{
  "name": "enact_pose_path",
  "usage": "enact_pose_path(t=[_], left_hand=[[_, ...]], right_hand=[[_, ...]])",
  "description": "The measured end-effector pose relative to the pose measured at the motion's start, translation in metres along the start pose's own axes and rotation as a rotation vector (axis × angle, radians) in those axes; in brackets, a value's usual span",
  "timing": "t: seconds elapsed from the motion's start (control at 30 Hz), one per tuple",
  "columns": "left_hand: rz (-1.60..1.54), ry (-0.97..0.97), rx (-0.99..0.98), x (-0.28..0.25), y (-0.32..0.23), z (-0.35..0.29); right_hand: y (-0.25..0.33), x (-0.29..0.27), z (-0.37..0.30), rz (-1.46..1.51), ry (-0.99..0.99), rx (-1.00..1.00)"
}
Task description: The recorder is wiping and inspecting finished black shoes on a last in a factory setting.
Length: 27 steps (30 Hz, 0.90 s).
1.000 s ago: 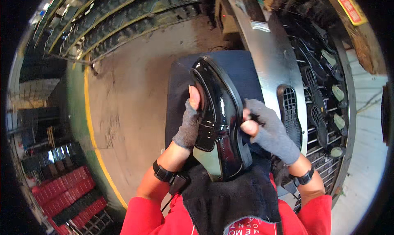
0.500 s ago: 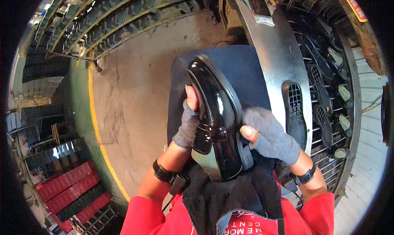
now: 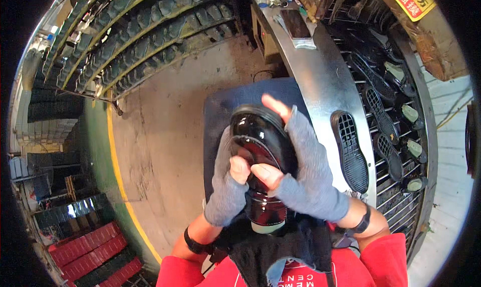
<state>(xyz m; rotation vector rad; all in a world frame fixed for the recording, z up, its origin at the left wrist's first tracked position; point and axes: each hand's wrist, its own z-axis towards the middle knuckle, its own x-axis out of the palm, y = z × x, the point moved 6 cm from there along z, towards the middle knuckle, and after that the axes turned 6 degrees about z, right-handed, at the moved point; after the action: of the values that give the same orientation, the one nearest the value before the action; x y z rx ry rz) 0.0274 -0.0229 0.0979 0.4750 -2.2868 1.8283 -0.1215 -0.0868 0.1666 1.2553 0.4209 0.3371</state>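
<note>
A glossy black leather shoe (image 3: pixel 258 131) is held upright over my lap, its rounded toe pointing away from me and its opening towards me. Pale green material (image 3: pixel 269 228), likely the last inside it, shows at the near end. My left hand (image 3: pixel 228 184), in a grey fingerless glove, grips the shoe's left side with the thumb on the upper. My right hand (image 3: pixel 305 171), gloved alike, wraps the right side; its thumb presses on the upper and its fingers reach along the sole edge by the toe. The undersides of both grips are hidden.
A dark blue padded surface (image 3: pixel 220 99) lies beneath the shoe. On the metal bench (image 3: pixel 320 81) at right rest a black shoe sole (image 3: pixel 349 151) and a phone-like dark slab (image 3: pixel 295 24). Beyond it, a conveyor rack (image 3: pixel 401 207) carries soles and shoes. Shelves of lasts (image 3: pixel 150 31) stand far left.
The shoe has turned and tipped so its toe and upper face me more. My right hand has moved from the heel side up over the toe, and both thumbs now press the upper.
</note>
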Motion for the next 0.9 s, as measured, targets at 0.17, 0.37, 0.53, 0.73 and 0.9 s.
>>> enact_pose_path(t=[0.17, 0.37, 0.53, 0.73, 0.9], left_hand=[[0.218, -0.206, 0.088, -0.016, -0.01, -0.031], [0.337, 0.001, 0.395, -0.011, -0.071, 0.006], [0.16, 0.073, 0.286, 0.006, -0.072, 0.09], [0.182, 0.077, 0.133, 0.004, -0.025, 0.098], [0.253, -0.065, 0.056, 0.001, -0.017, 0.066]], right_hand=[[-0.007, 0.014, -0.007, -0.08, -0.003, 0.063], [-0.083, 0.034, -0.045, 0.993, -0.148, 0.846], [-0.134, 0.032, -0.029, 1.287, 0.031, 0.713], [-0.147, 0.017, -0.09, 1.22, -0.074, 0.949], [-0.114, 0.008, -0.099, 1.245, -0.117, 0.818]])
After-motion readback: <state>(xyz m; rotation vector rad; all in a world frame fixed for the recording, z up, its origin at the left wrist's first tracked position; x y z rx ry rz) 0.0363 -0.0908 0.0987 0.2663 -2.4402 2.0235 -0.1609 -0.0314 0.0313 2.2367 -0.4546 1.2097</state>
